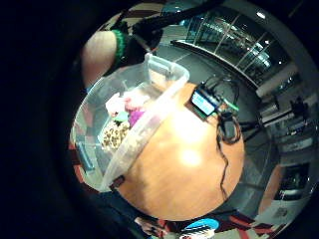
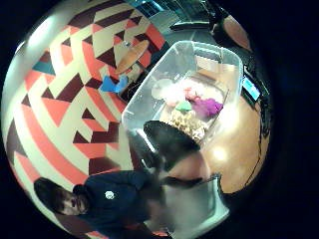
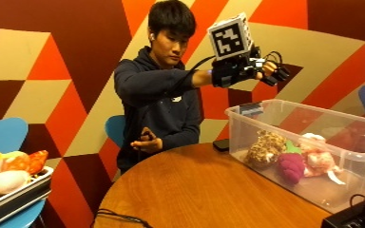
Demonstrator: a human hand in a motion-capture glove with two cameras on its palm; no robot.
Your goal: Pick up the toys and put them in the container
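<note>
In the outside view my gloved right hand [image 3: 252, 69] is raised high over the near end of the clear plastic container [image 3: 245, 135], fingers relaxed and holding nothing. Inside the container lie a brown spotted plush toy [image 3: 264, 148], a purple plush toy [image 3: 291, 167] and a pink and white plush toy [image 3: 315, 156]. Both palm views look down into the container [image 1: 164, 94] [image 2: 149, 94] from well above. They show the brown toy [image 1: 115, 134] [image 2: 187, 122], the purple toy [image 1: 135, 117] [image 2: 207, 106] and a small green piece [image 2: 183, 105].
The container stands at the right side of a round wooden table [image 3: 188, 190]. A black device [image 1: 204, 102] with cables sits beside it. A small dark object [image 3: 220, 144] lies at the table's far edge. My bare left hand [image 3: 146, 141] rests there. A tray of toys [image 3: 12, 178] sits on a blue chair.
</note>
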